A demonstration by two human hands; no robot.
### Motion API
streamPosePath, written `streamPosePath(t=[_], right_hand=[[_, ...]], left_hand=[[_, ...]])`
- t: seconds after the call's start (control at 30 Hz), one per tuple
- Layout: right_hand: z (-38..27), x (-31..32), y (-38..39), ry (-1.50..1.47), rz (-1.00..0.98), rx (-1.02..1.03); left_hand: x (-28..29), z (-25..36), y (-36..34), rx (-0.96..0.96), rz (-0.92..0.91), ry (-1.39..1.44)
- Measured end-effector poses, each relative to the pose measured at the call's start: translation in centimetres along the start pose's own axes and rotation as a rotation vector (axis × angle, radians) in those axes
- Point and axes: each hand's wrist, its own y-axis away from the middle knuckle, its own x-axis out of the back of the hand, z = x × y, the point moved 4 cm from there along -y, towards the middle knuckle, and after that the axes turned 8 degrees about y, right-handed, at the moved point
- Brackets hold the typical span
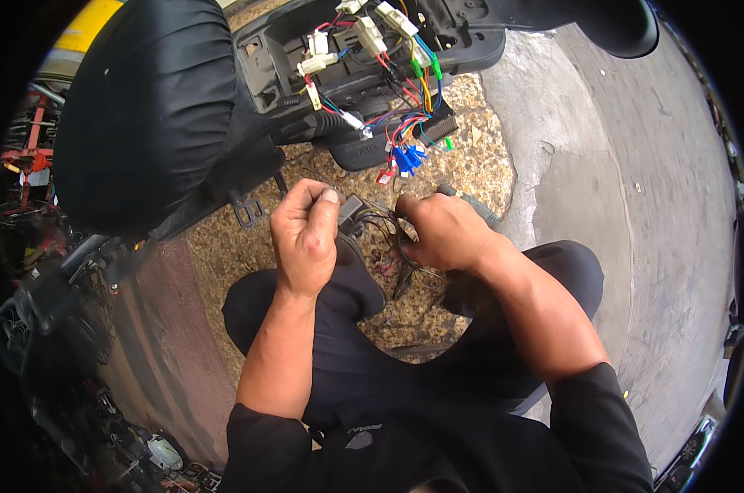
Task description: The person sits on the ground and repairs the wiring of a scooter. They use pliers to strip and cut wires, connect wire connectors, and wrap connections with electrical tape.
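My left hand [304,238] is pinched closed near the middle of the view; what lies between its fingertips is too small to make out. To its right, my right hand [446,230] curls round a dark tool-like object [404,275], beside a tangle of thin wires [376,228] and a grey block [349,207]. Just beyond both hands hangs a coloured wire bundle with blue connectors [407,159] and a red connector [384,176]. It runs up to white connectors [370,34] on an open black plastic chassis [265,74].
A padded black seat [146,107] fills the upper left. A green-grey object [479,205] lies behind my right hand. My bent legs [565,271] rest around speckled ground [487,148], with grey concrete [602,197] to the right. Red metal machinery [31,156] and assorted parts line the left.
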Motion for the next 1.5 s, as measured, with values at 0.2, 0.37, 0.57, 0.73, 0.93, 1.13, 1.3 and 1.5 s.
streamPosePath(t=[0.2, 0.37, 0.57, 0.73, 0.93, 1.13, 1.3, 1.5], right_hand=[[3.2, -3.3, -2.2, 0.164, -0.218, -0.173], [5.9, -6.6, -3.0, 0.242, -0.361, -0.278], [8.2, -9.5, -4.0, 0.192, -0.186, -0.422], [7.6, -12.9, -4.7, 0.088, -0.185, -0.439], [7.7, -16.3, -4.9, 0.000, -0.267, -0.339], [7.9, -17.0, -4.9, 0.069, -0.236, -0.347], [7.1, -16.8, -4.6, 0.050, -0.261, -0.408], [7.8, -16.9, -4.6, 0.052, -0.304, -0.388]], left_hand=[[0.6, 0.8, -0.4, -0.045, 0.009, -0.115], [0.9, 1.1, -0.5, -0.009, -0.012, -0.197], [1.4, 1.6, -0.3, -0.011, 0.020, -0.144], [1.7, 1.9, -0.7, -0.020, 0.039, -0.154], [1.8, 2.1, -0.8, -0.028, 0.031, -0.160], [1.5, 2.1, -0.5, -0.035, 0.006, -0.124], [1.2, 1.8, -0.4, -0.011, -0.061, -0.146], [-1.2, 1.0, 0.8, -0.101, -0.197, -0.317]])
